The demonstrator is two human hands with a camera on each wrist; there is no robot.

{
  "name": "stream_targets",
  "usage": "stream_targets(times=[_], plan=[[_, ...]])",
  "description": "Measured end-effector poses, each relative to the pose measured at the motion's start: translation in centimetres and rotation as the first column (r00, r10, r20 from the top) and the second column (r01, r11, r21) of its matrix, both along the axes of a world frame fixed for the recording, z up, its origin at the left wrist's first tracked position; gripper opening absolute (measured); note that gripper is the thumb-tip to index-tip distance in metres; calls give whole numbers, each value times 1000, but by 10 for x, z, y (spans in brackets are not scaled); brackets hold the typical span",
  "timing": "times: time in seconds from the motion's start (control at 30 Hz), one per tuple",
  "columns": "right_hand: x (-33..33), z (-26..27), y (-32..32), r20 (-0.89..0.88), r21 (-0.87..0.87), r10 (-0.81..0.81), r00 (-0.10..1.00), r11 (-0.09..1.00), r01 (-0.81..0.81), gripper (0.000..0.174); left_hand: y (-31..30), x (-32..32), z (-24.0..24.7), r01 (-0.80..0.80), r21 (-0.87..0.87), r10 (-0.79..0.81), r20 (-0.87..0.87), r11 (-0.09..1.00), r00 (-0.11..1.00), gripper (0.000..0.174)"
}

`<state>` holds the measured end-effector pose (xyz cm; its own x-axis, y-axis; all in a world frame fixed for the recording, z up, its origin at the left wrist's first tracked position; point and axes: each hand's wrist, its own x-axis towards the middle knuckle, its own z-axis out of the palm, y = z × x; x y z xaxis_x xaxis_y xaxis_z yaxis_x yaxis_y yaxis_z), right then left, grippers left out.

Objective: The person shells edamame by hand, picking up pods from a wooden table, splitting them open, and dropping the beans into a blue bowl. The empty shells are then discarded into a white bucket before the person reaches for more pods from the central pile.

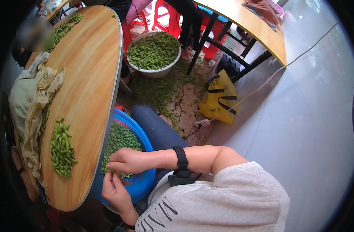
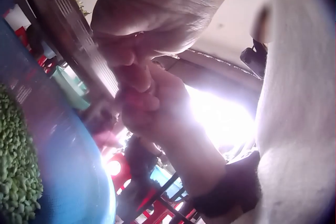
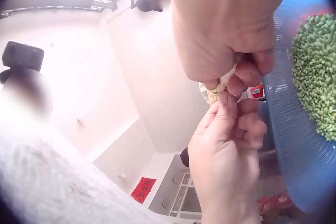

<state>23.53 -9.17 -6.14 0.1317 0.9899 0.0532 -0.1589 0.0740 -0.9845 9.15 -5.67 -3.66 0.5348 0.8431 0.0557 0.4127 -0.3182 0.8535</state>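
Observation:
Fingertip to fingertip, my right hand [image 1: 131, 160] and left hand [image 1: 117, 192] meet over a blue basket [image 1: 146, 136] by the table edge. Between them they pinch a green bean pod [image 3: 216, 91]; only a sliver of it shows in the right wrist view, and the fingers hide the rest. Both hands have curled fingers. Shelled green beans [image 1: 124, 140] fill the bottom of the basket, below the hands. A small heap of whole pods [image 1: 62, 149] lies on the wooden table [image 1: 88, 85] to the left.
Beige cloth [image 1: 39, 83] lies along the table's far side, with more pods [image 1: 64, 31] beyond. On the littered floor stands a white tub [image 1: 157, 72] heaped with pods. A yellow bag [image 1: 219, 98] and a power strip [image 1: 203, 123] sit near the wall, beside a second table [image 1: 258, 27].

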Motion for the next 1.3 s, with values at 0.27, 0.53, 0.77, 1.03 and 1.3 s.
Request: stream_targets(times=[0.27, 0.53, 0.77, 1.03, 1.3], plan=[[-4, -4, 3, 319, 80, -74, 945, 995, 50, 33, 0, 2, -15, -81, -374, 160, 186, 924, 969, 23], [-19, -9, 5, 327, 168, -75, 942, 986, 20, 33, 20, -13, -20, -51, -642, 296, 280, 765, 913, 23], [1, -1, 8, 461, 50, -70, 885, 997, 53, 30, 25, -31, -13, -117, -581, 232, 127, 806, 964, 22], [-16, 1, 12, 198, -81, 189, 962, 981, -176, 31, 20, -42, -1, 37, -738, 265, 288, 674, 920, 18], [-14, -6, 14, -30, -172, 190, 981, 966, -193, 18, 23, -62, -2, 13, -671, 200, 239, 741, 950, 15]])
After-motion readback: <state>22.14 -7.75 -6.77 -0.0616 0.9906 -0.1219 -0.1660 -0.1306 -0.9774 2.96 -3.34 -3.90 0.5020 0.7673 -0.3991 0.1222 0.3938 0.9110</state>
